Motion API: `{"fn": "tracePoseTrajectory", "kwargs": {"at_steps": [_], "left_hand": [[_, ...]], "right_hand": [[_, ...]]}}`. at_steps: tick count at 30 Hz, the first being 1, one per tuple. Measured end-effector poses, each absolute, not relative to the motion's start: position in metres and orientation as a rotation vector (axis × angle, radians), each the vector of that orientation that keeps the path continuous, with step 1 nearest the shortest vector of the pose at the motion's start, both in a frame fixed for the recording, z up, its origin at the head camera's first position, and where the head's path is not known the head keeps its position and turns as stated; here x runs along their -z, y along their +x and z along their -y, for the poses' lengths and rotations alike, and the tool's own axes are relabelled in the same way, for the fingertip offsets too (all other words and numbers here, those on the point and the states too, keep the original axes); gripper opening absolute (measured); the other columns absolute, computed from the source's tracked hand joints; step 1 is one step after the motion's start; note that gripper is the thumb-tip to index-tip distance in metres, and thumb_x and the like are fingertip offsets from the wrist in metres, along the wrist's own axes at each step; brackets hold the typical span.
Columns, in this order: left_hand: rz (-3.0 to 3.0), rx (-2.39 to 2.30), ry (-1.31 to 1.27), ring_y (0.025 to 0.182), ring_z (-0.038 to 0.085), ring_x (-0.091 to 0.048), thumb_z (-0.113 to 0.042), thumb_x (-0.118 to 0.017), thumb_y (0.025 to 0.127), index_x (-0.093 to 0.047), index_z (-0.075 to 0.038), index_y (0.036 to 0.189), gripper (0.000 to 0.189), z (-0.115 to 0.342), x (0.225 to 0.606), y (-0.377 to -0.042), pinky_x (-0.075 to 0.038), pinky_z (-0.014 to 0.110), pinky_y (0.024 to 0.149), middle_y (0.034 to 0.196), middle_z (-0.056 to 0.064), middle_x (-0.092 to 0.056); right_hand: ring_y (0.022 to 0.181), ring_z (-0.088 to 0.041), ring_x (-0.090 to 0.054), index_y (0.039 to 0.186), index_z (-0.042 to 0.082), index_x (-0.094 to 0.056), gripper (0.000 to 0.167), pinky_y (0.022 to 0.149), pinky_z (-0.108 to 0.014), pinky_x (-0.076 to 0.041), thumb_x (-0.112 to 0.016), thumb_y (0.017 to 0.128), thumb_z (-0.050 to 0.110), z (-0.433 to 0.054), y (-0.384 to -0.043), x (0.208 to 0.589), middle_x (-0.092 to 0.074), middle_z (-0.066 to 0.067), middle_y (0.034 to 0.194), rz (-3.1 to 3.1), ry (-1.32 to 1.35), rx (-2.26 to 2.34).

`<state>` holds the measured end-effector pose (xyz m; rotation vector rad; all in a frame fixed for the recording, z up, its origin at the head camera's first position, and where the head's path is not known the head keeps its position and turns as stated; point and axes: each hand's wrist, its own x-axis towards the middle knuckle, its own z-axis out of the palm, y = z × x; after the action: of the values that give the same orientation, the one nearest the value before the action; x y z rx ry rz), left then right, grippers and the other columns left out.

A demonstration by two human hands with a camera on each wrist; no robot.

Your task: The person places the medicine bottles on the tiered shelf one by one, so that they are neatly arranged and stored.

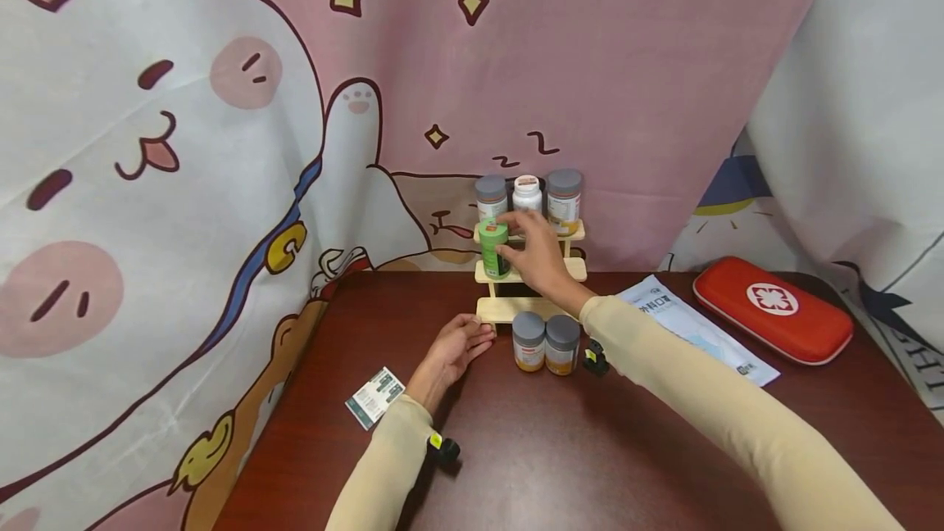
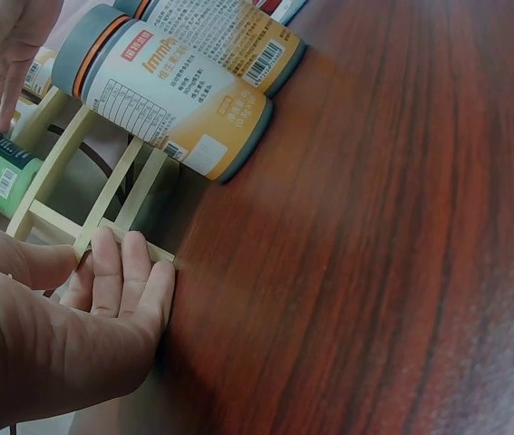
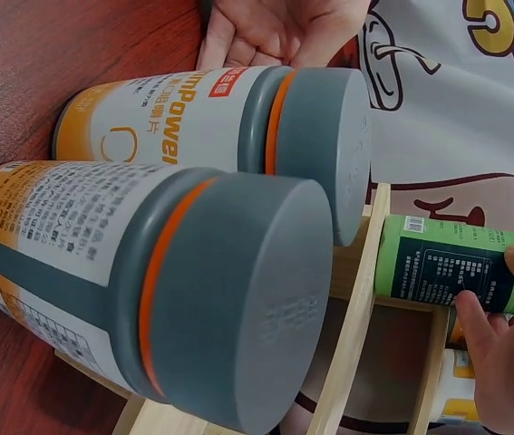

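A green bottle (image 1: 492, 251) stands at the left end of the middle tier of a small wooden tiered rack (image 1: 509, 311). My right hand (image 1: 544, 256) pinches this bottle near its top between thumb and fingers, as the right wrist view also shows. Down at the rack's lower left corner, my left hand (image 1: 451, 349) grips the wooden frame, thumb on one side and fingers on the other. Two grey-lidded vitamin jars, one on the left (image 1: 528, 342) and one on the right (image 1: 562, 345), stand side by side on the table in front of the rack.
On the top tier are a white bottle (image 1: 527, 193) and two grey-lidded jars, left (image 1: 491, 195) and right (image 1: 564, 197). A red first-aid case (image 1: 774, 310) and a mask packet (image 1: 701, 334) lie to the right. A printed card (image 1: 374, 397) lies left on the table.
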<state>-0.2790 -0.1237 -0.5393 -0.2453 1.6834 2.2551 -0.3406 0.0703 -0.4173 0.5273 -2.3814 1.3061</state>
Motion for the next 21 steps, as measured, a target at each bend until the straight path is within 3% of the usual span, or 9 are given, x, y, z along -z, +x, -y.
{"fn": "tracePoseTrajectory", "kwargs": {"at_steps": [8, 16, 21], "left_hand": [[-1.69, -2.263, -0.23, 0.108, 0.025, -0.074, -0.013, -0.053, 0.111, -0.057, -0.01, 0.111, 0.005, 0.124, 0.54, -0.277, -0.051, 0.051, 0.118, 0.097, 0.003, -0.072], [-1.681, -2.27, -0.225, 0.108, 0.025, -0.073, -0.013, -0.053, 0.111, -0.056, -0.007, 0.113, 0.007, 0.122, 0.537, -0.277, -0.049, 0.053, 0.119, 0.098, 0.005, -0.072], [-1.678, -2.271, -0.221, 0.107, 0.025, -0.073, -0.012, -0.053, 0.111, -0.056, -0.005, 0.116, 0.009, 0.124, 0.537, -0.276, -0.049, 0.053, 0.119, 0.098, 0.005, -0.071]], "right_hand": [[0.123, -0.039, -0.064, 0.142, 0.009, -0.059, 0.054, 0.106, -0.057, -0.054, -0.081, 0.093, 0.007, -0.079, -0.336, 0.411, -0.058, -0.02, 0.134, 2.398, 0.488, -1.41], [0.123, -0.037, -0.065, 0.144, 0.011, -0.057, 0.053, 0.097, -0.055, -0.058, -0.079, 0.097, 0.015, -0.118, -0.313, 0.408, -0.06, -0.017, 0.139, 2.415, 0.513, -1.485], [0.122, -0.032, -0.065, 0.144, 0.016, -0.058, 0.052, 0.092, -0.045, -0.062, -0.079, 0.097, 0.019, -0.134, -0.284, 0.417, -0.061, -0.011, 0.137, 2.409, 0.532, -1.499]]}}
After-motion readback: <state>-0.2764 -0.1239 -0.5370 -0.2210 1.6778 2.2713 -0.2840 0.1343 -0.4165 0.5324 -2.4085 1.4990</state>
